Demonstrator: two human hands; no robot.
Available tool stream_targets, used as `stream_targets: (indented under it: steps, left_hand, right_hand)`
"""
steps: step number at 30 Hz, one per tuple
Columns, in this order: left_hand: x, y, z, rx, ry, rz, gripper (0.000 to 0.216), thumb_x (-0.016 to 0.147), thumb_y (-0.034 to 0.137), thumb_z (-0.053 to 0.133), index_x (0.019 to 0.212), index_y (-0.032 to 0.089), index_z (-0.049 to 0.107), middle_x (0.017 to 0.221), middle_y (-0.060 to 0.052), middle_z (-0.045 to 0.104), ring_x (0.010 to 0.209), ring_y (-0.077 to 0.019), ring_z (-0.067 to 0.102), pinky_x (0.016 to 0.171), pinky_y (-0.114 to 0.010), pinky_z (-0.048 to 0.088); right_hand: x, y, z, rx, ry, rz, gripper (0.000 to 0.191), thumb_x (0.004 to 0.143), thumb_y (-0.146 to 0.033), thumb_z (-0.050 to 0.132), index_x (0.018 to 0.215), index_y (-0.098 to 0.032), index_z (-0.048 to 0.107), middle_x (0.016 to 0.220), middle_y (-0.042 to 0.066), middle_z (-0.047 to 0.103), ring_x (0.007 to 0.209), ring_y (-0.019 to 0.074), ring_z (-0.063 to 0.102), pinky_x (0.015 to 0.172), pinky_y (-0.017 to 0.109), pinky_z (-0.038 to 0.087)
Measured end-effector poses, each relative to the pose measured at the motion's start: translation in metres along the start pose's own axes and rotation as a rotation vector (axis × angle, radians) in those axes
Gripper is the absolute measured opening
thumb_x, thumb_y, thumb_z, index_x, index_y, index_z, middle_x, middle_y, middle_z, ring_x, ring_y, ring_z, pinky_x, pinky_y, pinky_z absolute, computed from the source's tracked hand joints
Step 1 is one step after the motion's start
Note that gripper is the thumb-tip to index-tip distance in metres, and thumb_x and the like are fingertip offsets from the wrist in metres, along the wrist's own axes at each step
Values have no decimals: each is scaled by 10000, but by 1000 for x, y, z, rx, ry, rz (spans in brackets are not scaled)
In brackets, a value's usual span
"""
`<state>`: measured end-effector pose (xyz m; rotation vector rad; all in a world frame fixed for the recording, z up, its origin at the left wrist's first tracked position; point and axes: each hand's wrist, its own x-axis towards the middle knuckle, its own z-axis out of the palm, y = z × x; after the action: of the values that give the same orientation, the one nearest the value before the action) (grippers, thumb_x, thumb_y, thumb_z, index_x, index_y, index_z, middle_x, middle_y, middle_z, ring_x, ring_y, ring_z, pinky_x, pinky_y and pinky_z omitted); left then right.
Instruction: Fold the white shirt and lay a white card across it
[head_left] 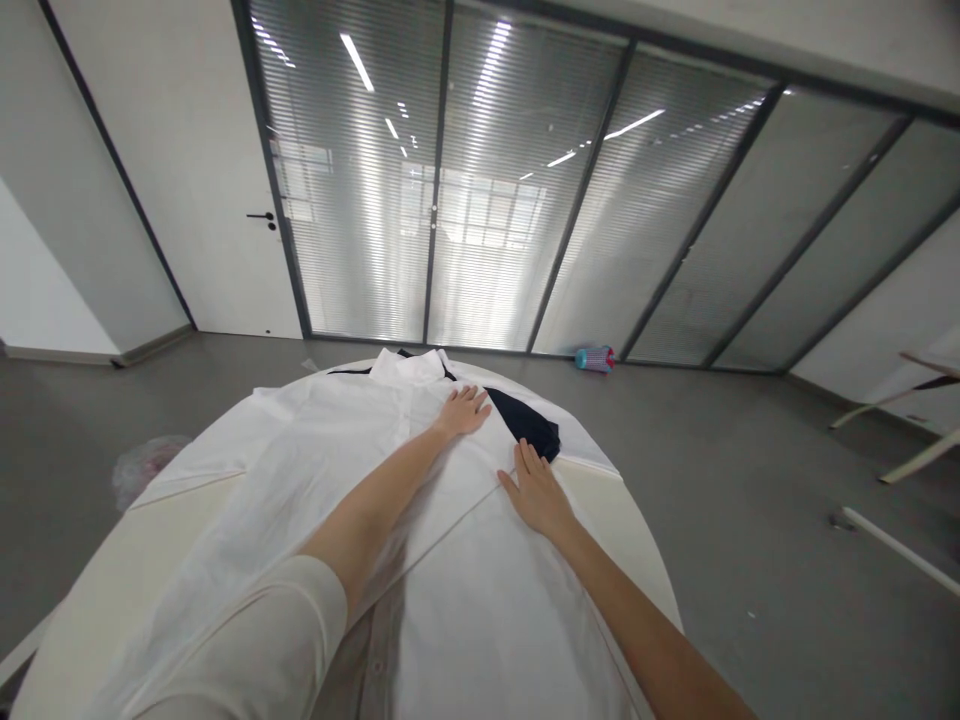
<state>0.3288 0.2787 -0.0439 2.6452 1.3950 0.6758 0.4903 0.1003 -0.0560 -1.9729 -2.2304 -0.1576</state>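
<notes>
roughly round worktop point(646, 535) before us, white shirt point(307, 465) laid flat across it, long axis running away from us. dark cloth point(531, 418) juts out at the shirt's right side. our right hand point(538, 492), open, palm down, is nearer it, at its near edge; our left hand point(460, 412), open and flat, rests farther up. collar point(409, 367) beyond, ahead and left of both.
</notes>
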Motion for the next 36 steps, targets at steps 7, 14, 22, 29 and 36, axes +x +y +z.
stream_targets:
  steps: [7, 14, 22, 29, 36]
  left_hand:
    - [-55, 13, -54, -67, -30, 149, 429, 1031, 364, 356, 1394, 226, 537, 1517, -64, 457, 1459, -206, 324, 1214, -403, 239]
    - [-236, 0, -152, -66, -199, 340, 408, 980, 353, 497, 1381, 297, 548, 1537, -18, 428, 1465, -218, 313, 1211, -472, 262]
    - [-344, -6, -184, -31, -314, 241, 499, 994, 421, 470, 1485, 352, 417, 1575, -25, 352, 1471, -278, 286, 1193, -531, 280]
    - [-358, 0, -175, 23, -319, 240, 591, 995, 515, 422, 1546, 420, 230, 1635, 12, 167, 1503, -323, 161, 1201, -581, 195]
    - [-368, -4, -180, 7, -310, 268, 665, 937, 591, 500, 1531, 468, 228, 1641, 32, 119, 1499, -374, 129, 1188, -607, 196]
  right_hand:
    - [-10, 1, -7, 25, -32, 36, 828, 992, -607, 166, 1525, 15, 286, 1604, 214, 190, 1494, 289, 203, 1204, 441, 210]
    - [-8, 3, -13, 66, -21, 58, 773, 994, -568, 268, 1506, 7, 339, 1593, 190, 258, 1474, 284, 264, 1200, 419, 235]
    - [34, -61, -48, 204, 134, -1, 642, 1015, -499, 241, 1393, -84, 553, 1526, 148, 416, 1457, 275, 308, 1201, 437, 252]
    - [7, -166, -37, 291, -200, -710, 742, 980, -663, 254, 1579, -227, 214, 1642, 67, 96, 1520, 228, 80, 1230, 454, 77]
    - [76, -80, -16, 89, -194, -481, 645, 999, -617, 259, 1565, -310, 236, 1639, 57, 115, 1515, 248, 107, 1213, 504, 81]
